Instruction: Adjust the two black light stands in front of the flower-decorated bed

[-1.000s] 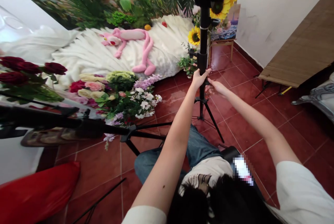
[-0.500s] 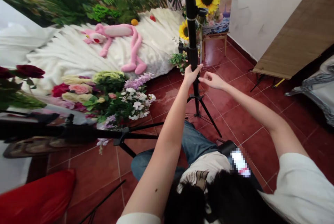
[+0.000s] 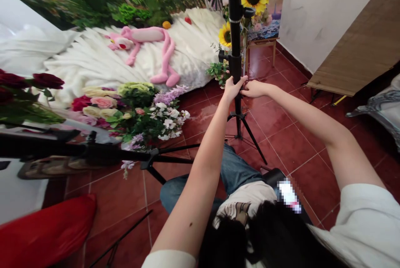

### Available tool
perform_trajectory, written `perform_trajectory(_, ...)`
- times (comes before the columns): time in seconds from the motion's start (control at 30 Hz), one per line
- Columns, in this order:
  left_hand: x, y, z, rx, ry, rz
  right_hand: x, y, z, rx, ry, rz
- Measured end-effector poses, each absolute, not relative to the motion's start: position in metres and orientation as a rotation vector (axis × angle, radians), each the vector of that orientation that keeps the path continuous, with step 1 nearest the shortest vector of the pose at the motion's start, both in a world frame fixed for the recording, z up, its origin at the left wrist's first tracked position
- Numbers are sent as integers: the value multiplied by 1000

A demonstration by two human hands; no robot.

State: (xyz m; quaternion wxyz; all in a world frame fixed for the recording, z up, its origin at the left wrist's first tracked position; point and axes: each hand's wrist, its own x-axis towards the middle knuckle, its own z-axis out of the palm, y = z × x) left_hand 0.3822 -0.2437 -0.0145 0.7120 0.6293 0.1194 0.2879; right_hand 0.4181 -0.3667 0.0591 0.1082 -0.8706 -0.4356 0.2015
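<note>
A black tripod stand (image 3: 235, 45) rises upright in front of me, with clamps and knobs along its pole and its legs spread below. My left hand (image 3: 233, 88) is wrapped round the pole from the left, thumb across its near side. At the pole's right side, just beside and slightly below the left thumb, my right hand (image 3: 255, 89) has its fingers bent together in a pinch. Whatever lies between those fingertips is hidden.
A second black stand (image 3: 103, 151) lies across the left side. Artificial flowers (image 3: 140, 114) border a white furry cover (image 3: 93, 58) with a pink plush toy (image 3: 150, 37). A wooden board (image 3: 353, 43) leans at right; a red cloth (image 3: 56, 234) is at lower left.
My right hand has closed its fingers and come in against the pole's side. My left hand keeps its grip on the stand. The whole view has shifted slightly.
</note>
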Motion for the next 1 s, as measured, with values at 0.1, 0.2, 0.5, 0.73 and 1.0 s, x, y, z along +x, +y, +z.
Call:
perform_trajectory(0.1,382,-242,-16,1458,245,567,429,-379,35,-2048,-869,1047)
perform_trajectory(0.2,381,-242,-17,1499,241,547,419,-384,0,-1473,-495,1185)
perform_trajectory(0.5,382,-246,-21,1562,264,587,377,-352,-44,-821,-193,855)
perform_trajectory(0.73,344,-256,-37,1599,304,624,378,-347,-45,-955,-179,717)
perform_trajectory(1.0,179,-174,-41,1685,504,599,380,-356,-38,-940,-262,751)
